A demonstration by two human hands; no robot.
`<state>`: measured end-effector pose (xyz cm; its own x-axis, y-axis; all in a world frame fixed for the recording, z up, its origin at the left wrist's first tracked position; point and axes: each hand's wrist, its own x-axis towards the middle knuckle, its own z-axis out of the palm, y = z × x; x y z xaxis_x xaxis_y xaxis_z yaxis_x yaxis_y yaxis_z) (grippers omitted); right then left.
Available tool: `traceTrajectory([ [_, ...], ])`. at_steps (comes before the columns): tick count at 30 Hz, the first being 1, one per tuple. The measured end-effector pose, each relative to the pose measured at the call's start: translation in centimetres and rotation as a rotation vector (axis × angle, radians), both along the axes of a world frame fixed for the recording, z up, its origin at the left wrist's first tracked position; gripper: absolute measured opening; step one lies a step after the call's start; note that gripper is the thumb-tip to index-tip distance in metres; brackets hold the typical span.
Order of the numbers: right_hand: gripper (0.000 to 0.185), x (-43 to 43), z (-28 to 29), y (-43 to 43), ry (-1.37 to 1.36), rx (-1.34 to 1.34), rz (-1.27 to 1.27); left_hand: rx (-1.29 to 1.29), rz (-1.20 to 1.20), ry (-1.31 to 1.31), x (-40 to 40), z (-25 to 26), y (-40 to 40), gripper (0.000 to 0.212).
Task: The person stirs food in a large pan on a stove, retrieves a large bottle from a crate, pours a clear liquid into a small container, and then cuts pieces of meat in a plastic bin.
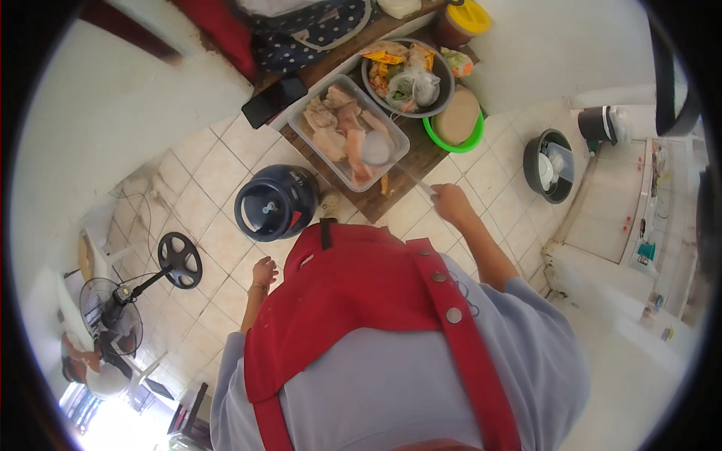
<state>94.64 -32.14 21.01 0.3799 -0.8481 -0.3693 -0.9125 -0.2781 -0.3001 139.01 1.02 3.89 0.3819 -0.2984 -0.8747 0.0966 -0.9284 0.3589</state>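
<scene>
My right hand (450, 204) is closed around the handle of a ladle or large spoon (377, 149), whose pale, blurred bowl lies over the meat at the near right part of a clear plastic container. Several pieces of raw meat (333, 127), pinkish and pale, fill the rectangular container (395, 159) on a wooden table (369, 206). An orange-brown object (384, 184), perhaps a knife handle, shows beside the container's near edge. At the left of my red apron, my left hand (264, 272) hangs with its fingers loosely curled, holding nothing that shows.
Behind the container stands a grey bowl (449, 84) of bagged food, beside a green basin (459, 150). A black phone (274, 100) lies at the left. On the tiled floor are a dark gas cylinder (276, 203), a standing fan (180, 260) and a dark tub (530, 169) with dishes.
</scene>
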Motion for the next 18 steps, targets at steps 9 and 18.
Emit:
traceTrajectory([
  [9, 0.02, 2.6, -2.8, 0.2, 0.077, -0.174, 0.029, -0.072, -0.025, 0.017, -0.9, 1.1, -4.9, 0.047],
  [18, 0.017, 1.8, -3.4, -5.3, 0.18, -0.144, 0.079, -0.038, -0.005, 0.04, -2.4, 0.4, -3.1, 0.049],
])
